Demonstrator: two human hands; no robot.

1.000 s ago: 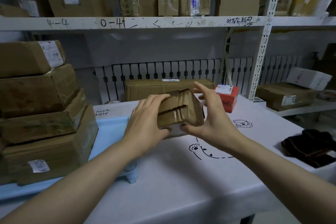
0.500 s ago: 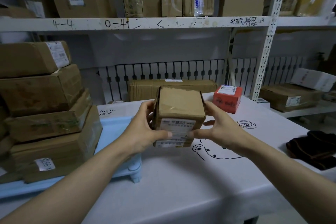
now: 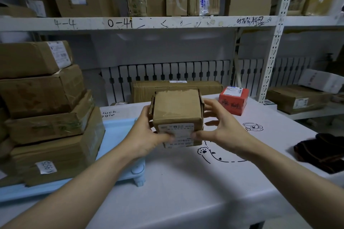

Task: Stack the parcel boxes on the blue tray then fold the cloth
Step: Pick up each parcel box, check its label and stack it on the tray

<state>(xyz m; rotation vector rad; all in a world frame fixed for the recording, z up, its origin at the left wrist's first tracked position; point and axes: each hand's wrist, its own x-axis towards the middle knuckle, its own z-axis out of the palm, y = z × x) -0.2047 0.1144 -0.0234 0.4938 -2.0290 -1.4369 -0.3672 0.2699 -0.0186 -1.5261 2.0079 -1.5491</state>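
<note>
- Gripping a small brown parcel box (image 3: 176,111) from both sides, the left hand (image 3: 147,135) and the right hand (image 3: 221,128) hold it above the white table (image 3: 186,191), near the middle of the scene.
- Both thumbs press on the box's near face, where a white shipping label sits; the other fingers wrap its left and right sides.
- To the left, the blue tray (image 3: 119,135) carries a stack of four brown boxes (image 3: 42,113), the largest at the bottom.
- On the far side of the table lie a long flat carton (image 3: 176,86) and, to its right, a small red box (image 3: 233,99).
- At the right edge of the table lies the dark cloth (image 3: 320,152), crumpled and well apart from both hands.
</note>
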